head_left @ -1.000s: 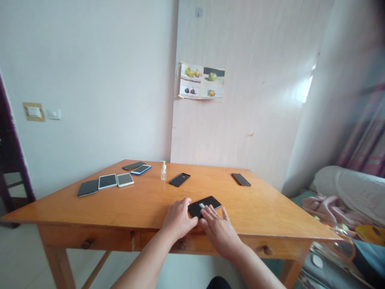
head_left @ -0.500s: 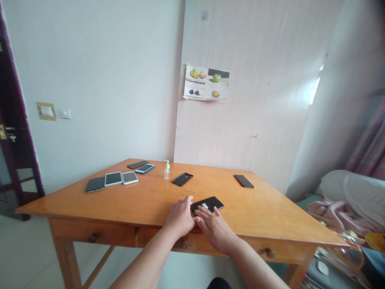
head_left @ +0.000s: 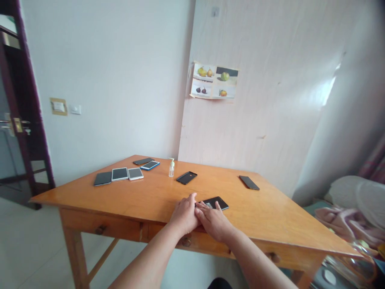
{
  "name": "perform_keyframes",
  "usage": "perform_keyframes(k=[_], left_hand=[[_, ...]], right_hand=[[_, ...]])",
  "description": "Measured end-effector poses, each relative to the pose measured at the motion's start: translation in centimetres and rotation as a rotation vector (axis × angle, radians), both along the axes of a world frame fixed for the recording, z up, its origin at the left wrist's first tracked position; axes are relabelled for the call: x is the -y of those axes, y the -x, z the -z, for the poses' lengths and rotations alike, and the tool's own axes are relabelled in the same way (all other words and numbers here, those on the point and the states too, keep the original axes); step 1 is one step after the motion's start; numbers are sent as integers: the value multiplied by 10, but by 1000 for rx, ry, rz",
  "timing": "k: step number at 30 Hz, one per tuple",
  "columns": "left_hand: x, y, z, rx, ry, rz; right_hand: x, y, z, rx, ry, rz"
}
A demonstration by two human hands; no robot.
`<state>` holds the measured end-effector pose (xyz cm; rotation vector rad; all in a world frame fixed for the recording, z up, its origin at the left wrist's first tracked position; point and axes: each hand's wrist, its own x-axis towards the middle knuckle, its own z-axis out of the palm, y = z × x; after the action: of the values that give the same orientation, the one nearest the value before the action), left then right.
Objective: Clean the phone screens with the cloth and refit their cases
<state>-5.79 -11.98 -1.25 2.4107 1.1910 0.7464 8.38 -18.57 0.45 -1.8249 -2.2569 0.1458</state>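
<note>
A black smartphone lies on the table near its front edge, its left end covered by my hands. My left hand grips the phone's left end, with some of its fingers hidden behind my other hand. My right hand rests over the phone's near side, fingers stretched flat and thumb apart, its fingertips touching my left hand. A small whitish patch shows on the phone by the right fingers; I cannot tell whether it is a label or a reflection. Beyond the hands lies an empty black phone case.
The wooden table has drawers along its front. A pump bottle stands near the back. Several phones and tablets, among them a white tablet and a blue-edged phone, lie at the left. Another dark phone lies at the right.
My right hand has slid left along the phone, closer to my left hand, uncovering more of its right end. The camera view has turned slightly left.
</note>
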Motion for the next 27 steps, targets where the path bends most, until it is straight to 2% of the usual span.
perform_keyframes(k=[2,6,8,11,13,15,19,21,23,27], left_hand=[[-1,-1,1,0,-14,-7],[-2,-2,4,3,-46,4],[-3,-2,4,8,-43,5],[-3,-1,5,11,-24,5],[-3,-1,5,21,-30,4],[-2,-1,4,26,-33,3],[-2,-2,3,6,-25,6],[-2,-2,2,-3,-34,3],[-2,-2,3,-6,-48,1],[-3,-2,5,17,-60,-1]], right_hand=[[-5,-6,-1,23,3,71],[-13,-19,-3,86,-4,326],[-12,-13,-2,91,-8,275],[-7,3,2,73,-22,70],[-7,5,4,66,-17,28],[-10,-4,3,74,-7,100],[-21,-39,-2,91,12,396],[-22,-44,-3,101,22,444],[-20,-35,-1,117,8,388],[-14,-7,2,124,-46,111]])
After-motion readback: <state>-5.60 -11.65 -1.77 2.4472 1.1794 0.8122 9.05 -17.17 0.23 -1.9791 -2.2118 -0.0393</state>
